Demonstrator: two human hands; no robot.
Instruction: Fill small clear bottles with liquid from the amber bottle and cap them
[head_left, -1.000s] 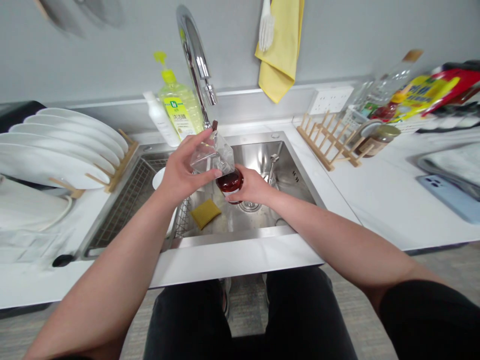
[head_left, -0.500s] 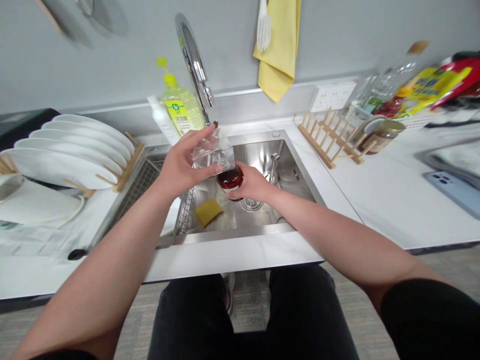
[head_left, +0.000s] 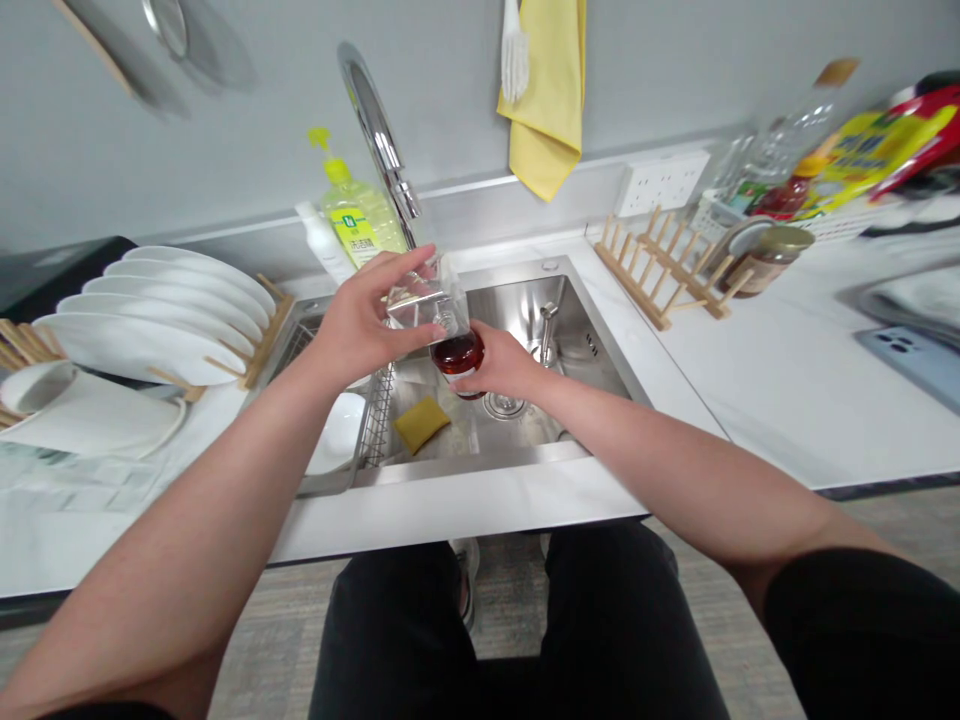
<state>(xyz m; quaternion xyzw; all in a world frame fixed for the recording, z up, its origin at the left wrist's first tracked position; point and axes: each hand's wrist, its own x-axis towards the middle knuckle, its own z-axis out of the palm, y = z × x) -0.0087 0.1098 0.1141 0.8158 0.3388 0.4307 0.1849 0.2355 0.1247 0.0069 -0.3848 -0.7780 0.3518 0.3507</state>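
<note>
Over the sink (head_left: 480,465), my left hand (head_left: 358,322) grips a clear, square-sided container (head_left: 429,300) between thumb and fingers. It looks tilted, with its lower right end close above a small jar or bottle of dark red liquid (head_left: 456,356). My right hand (head_left: 504,362) is wrapped round the right side of that red vessel, which has a pale label. I cannot tell whether the two vessels touch. Below them a yellow sponge (head_left: 421,424) lies on the sink floor, left of the drain (head_left: 504,405).
The faucet (head_left: 379,135) rises behind my left hand, beside a dish soap bottle (head_left: 360,215). White plates (head_left: 150,345) stand in a rack at left, near a white mug (head_left: 105,415). A wooden rack (head_left: 660,265), a lidded jar (head_left: 769,262) and a phone (head_left: 911,360) are at right.
The camera view has shifted slightly, showing more of the white bowl in the sink's left part. Both hands keep the same holds, and the clear container seems a little more tilted.
</note>
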